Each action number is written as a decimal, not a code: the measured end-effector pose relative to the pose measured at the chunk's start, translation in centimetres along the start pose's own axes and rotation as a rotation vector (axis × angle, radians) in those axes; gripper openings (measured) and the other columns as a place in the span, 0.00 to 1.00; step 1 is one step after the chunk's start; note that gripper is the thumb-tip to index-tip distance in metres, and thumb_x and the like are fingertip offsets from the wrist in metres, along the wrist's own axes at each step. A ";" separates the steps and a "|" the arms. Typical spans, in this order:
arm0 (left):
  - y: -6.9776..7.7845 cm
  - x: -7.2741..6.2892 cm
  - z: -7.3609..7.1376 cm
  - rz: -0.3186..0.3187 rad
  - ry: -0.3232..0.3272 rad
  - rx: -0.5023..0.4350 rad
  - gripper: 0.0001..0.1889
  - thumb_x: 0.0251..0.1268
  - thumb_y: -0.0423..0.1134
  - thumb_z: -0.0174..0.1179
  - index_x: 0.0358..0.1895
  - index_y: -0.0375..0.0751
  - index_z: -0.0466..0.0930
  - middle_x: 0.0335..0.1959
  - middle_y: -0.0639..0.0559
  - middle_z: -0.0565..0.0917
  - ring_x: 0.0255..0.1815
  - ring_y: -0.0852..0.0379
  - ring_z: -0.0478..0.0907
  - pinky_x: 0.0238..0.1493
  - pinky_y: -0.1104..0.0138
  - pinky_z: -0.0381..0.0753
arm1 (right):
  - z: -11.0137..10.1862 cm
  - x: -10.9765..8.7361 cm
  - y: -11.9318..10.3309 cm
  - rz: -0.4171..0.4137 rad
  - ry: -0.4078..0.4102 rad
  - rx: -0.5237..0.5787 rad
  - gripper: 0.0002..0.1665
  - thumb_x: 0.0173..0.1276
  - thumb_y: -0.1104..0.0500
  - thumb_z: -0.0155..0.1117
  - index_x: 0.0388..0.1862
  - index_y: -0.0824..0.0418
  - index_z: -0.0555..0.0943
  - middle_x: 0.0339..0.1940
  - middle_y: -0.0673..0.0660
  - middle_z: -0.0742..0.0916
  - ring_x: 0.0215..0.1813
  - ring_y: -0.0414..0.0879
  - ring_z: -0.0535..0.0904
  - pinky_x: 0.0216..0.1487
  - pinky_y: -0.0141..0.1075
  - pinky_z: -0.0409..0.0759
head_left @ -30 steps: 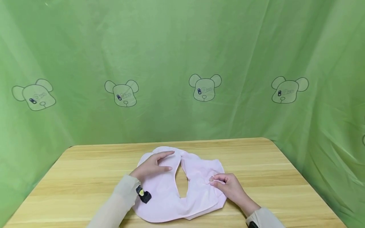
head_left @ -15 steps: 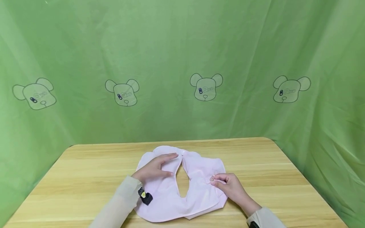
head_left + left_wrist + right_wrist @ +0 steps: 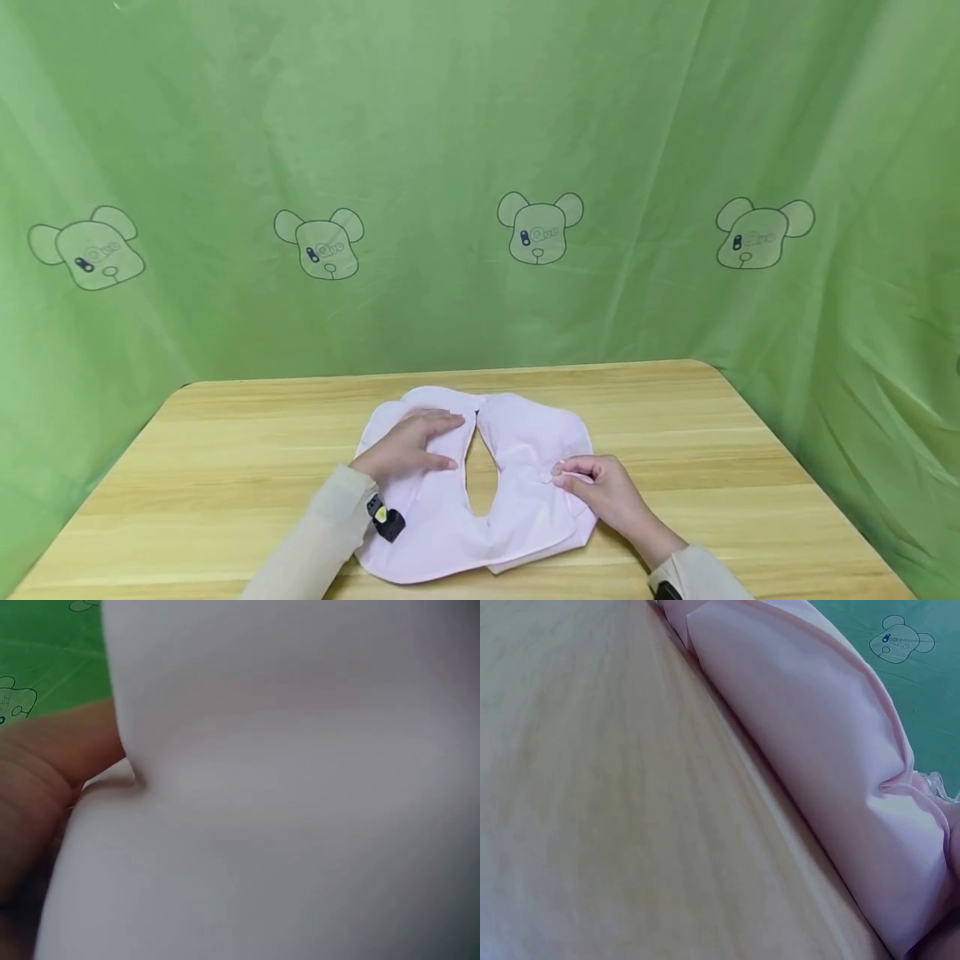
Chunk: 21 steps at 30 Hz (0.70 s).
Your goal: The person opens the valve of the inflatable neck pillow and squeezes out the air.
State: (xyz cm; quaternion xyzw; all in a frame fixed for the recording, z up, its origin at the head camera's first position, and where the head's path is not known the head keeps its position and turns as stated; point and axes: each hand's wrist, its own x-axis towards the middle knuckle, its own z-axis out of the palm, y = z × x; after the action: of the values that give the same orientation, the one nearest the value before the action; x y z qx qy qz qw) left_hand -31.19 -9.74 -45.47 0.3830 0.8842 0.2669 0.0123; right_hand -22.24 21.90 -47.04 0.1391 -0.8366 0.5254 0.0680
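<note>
A pale pink, soft inflatable-looking cushion (image 3: 435, 533) with a scalloped outer edge lies on the table, with a narrow pointed opening in its middle. My left hand (image 3: 408, 446) rests on its left half, fingers and thumb spread towards the opening. In the left wrist view, the cushion's surface (image 3: 247, 795) fills most of the picture, blurred, with a dent beside my fingers. On the right half, my right hand (image 3: 607, 496) pinches a small piece of the cushion between thumb and fingers. A bit of clear plastic (image 3: 936, 784) shows beside that pinch in the right wrist view.
The wood-grain table (image 3: 225, 467) extends on all sides of the cushion, its far edge close to a green curtain (image 3: 427, 125) printed with bear heads. More curtain hangs at the left and right. A small black device (image 3: 388, 523) sits at my left wrist.
The cushion's right half looks fuller and rounder, especially at its far edge. My left hand has shifted slightly right and nearer to me; my right hand keeps its pinch.
</note>
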 end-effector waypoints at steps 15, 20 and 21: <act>0.2 0.4 0.3 0.045 0.038 0.101 0.27 0.52 0.43 0.68 0.57 0.39 0.77 0.57 0.47 0.80 0.61 0.47 0.71 0.68 0.52 0.58 | -0.1 0.0 0.2 -0.018 -0.002 -0.011 0.06 0.58 0.63 0.69 0.31 0.66 0.86 0.34 0.57 0.88 0.39 0.32 0.79 0.46 0.26 0.77; 0.1 0.0 -0.2 0.064 0.050 -0.017 0.27 0.53 0.42 0.68 0.57 0.36 0.77 0.57 0.46 0.79 0.62 0.45 0.70 0.68 0.52 0.60 | 0.0 0.0 0.2 -0.024 -0.005 0.001 0.07 0.58 0.63 0.69 0.32 0.67 0.86 0.34 0.58 0.88 0.40 0.33 0.80 0.47 0.26 0.77; 0.1 -0.1 -0.5 0.059 0.052 -0.064 0.27 0.54 0.41 0.68 0.58 0.37 0.77 0.57 0.46 0.79 0.63 0.45 0.69 0.68 0.52 0.60 | 0.0 0.0 0.2 -0.024 -0.007 0.001 0.07 0.58 0.63 0.69 0.32 0.66 0.86 0.35 0.58 0.88 0.40 0.34 0.80 0.47 0.26 0.77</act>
State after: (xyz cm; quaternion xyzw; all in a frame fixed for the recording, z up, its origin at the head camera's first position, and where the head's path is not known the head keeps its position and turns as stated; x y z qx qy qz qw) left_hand -31.18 -10.00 -45.06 0.4013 0.8635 0.3054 -0.0064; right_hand -22.27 21.97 -47.21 0.1510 -0.8347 0.5247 0.0715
